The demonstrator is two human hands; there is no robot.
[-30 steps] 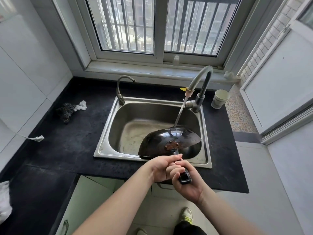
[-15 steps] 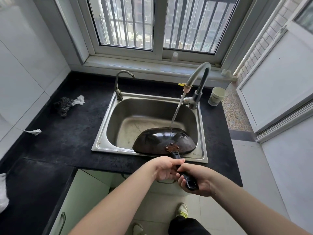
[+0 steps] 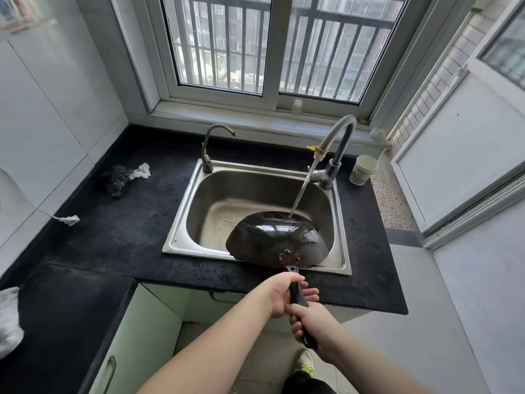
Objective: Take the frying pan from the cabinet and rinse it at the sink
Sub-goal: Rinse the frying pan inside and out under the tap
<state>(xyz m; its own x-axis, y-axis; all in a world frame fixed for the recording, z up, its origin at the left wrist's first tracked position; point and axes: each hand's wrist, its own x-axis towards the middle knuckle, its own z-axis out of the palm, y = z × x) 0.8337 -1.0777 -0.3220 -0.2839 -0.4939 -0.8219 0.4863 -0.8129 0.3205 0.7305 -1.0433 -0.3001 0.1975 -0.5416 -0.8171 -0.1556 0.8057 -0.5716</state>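
Daylight is admitted through a barred window (image 3: pixel 279 49) set well beyond the hands. A black counter (image 3: pixel 113 231) is spread to their left, bordered by white tiled walls (image 3: pixel 42 115). Pale cabinet doors (image 3: pixel 142 331) and a light floor (image 3: pixel 412 351) are seen below.

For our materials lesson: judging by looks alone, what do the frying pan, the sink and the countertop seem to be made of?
Frying pan: probably dark iron or carbon steel, glossy where wet, with a rust-brown riveted handle plate.
Sink: likely stainless steel, with a brushed grey sheen and soft reflections.
Countertop: seems to be black stone or a stone-look composite, matte and faintly speckled; which one cannot be told.
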